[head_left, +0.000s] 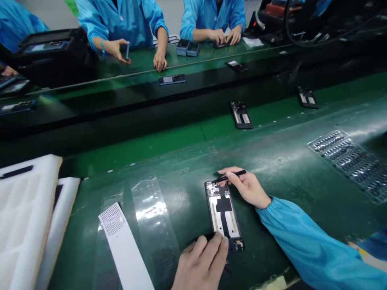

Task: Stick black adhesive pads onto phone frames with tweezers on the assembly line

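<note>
An opened phone (224,209) lies on the green bench, its circuit board at the far end and a white middle part with a black strip. My right hand (244,185), in a blue sleeve, is closed on black tweezers (236,175), whose tip is at the upper end of the phone. The fingertips of my left hand (203,262) press together at the lower left edge of the phone. Whether those fingers pinch anything small is hidden.
White trays (56,225) stand at the left, beside a white perforated strip (125,249) and clear film (155,217). A clear component tray (350,161) lies right. Beyond the bench, opened phones (241,115) lie on a green belt (169,141); people in blue work across it.
</note>
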A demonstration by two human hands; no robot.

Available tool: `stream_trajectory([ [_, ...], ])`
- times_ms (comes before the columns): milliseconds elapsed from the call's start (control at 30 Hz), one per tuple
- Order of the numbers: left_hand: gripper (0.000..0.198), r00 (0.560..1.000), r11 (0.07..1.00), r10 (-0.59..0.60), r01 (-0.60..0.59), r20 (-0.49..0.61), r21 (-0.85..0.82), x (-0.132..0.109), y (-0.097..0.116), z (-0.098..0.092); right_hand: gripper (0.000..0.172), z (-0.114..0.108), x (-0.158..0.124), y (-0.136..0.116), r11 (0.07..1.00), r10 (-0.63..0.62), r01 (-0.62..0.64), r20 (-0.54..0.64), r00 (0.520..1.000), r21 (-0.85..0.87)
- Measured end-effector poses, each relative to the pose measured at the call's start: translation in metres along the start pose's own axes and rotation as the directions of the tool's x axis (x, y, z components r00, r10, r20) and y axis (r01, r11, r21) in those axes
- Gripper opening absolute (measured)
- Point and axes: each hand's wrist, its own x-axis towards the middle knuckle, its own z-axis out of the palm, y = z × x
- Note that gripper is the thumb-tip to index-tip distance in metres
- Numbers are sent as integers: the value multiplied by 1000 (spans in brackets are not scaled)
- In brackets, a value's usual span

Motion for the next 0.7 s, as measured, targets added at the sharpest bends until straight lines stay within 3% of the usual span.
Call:
stream_trajectory([
  [167, 34, 994, 1000, -21, 19, 103, 17, -5, 3, 4, 52, 2, 0, -1, 1000, -11, 11, 4, 1000, -8],
  [333, 42, 986, 999, -36, 41, 162, -28, -7, 3, 9, 48, -2, -1, 1, 993, -101, 102, 19, 995, -65],
  [433, 47, 984, 989, -53, 75, 173, -124, -5, 4, 13, 34, -5, -1, 4, 968, -233, 239, 78, 969, -79],
  [533, 56, 985, 969, -79, 112, 152, -222, -3, 7, 15, 24, -7, -3, 5, 890, -428, 442, 124, 895, -114],
  [600, 63, 981, 959, -79, 124, 178, -255, -1, 10, 14, 25, -9, -9, 0, 877, -454, 450, 15, 891, -167],
  [700, 69, 969, 951, -85, 149, 234, -271, 4, 11, 10, 34, -21, -30, -18, 958, -286, 280, -305, 908, -65],
])
